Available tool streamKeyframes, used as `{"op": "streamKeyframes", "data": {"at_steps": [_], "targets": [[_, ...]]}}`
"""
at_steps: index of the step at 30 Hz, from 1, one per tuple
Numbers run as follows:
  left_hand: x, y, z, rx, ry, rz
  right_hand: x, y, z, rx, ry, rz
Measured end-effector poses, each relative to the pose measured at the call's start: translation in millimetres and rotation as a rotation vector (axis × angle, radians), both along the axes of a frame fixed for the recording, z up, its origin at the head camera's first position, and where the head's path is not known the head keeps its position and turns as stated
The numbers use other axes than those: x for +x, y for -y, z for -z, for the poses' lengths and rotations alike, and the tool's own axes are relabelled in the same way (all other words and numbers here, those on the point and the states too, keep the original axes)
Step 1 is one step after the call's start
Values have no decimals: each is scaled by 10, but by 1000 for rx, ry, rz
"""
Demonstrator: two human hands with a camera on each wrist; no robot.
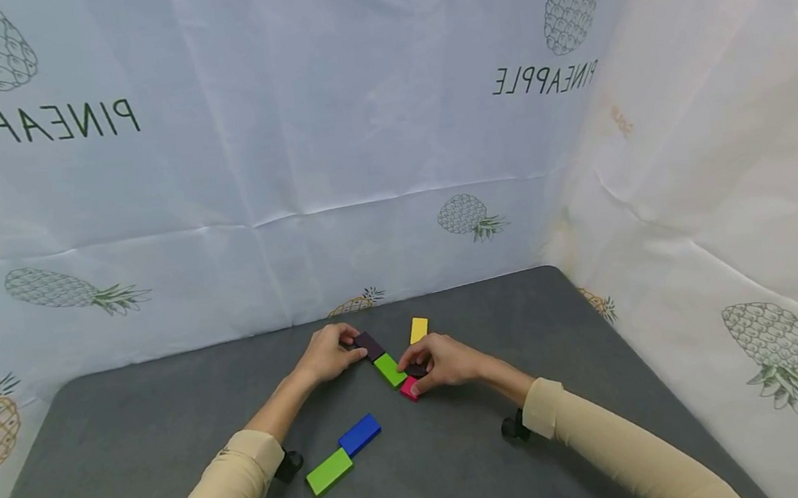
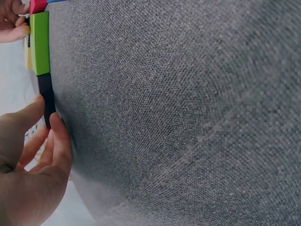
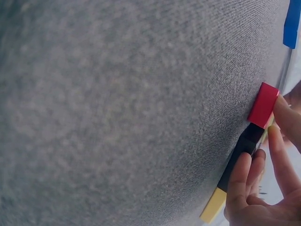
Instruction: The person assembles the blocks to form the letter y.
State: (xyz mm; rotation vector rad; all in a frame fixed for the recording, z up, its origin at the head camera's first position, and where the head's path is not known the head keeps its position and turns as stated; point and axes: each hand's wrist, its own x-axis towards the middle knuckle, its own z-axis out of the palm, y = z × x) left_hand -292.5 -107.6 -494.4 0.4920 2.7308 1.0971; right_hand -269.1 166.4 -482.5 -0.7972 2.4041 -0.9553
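Near the back of the dark table, my left hand (image 1: 325, 354) pinches the free end of a black block (image 2: 46, 92) between thumb and fingers. That block meets a green block (image 1: 389, 371) end to end. Beyond the green one lies a red block (image 3: 263, 104), partly covered in the head view. My right hand (image 1: 447, 360) has its thumb and index finger at the red block, while other fingers touch a second black block (image 3: 234, 165). A yellow block (image 1: 419, 328) adjoins this second black block at its far end.
Closer to me on the grey table (image 1: 186, 412) lie a blue block (image 1: 359, 434) and another green block (image 1: 329, 471), touching at their corners. A white pineapple-print cloth (image 1: 355, 145) hangs behind the table and along its right side.
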Motion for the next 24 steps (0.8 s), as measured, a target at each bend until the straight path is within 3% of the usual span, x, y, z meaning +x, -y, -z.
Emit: {"op": "streamKeyframes", "data": {"at_steps": [5,24], "targets": [[2,9,9,5,-27,20,6,2,-4,-10,-3,-11],[82,69,-12,44,19,22,-6,-13,32,-14,-7,-10]]}}
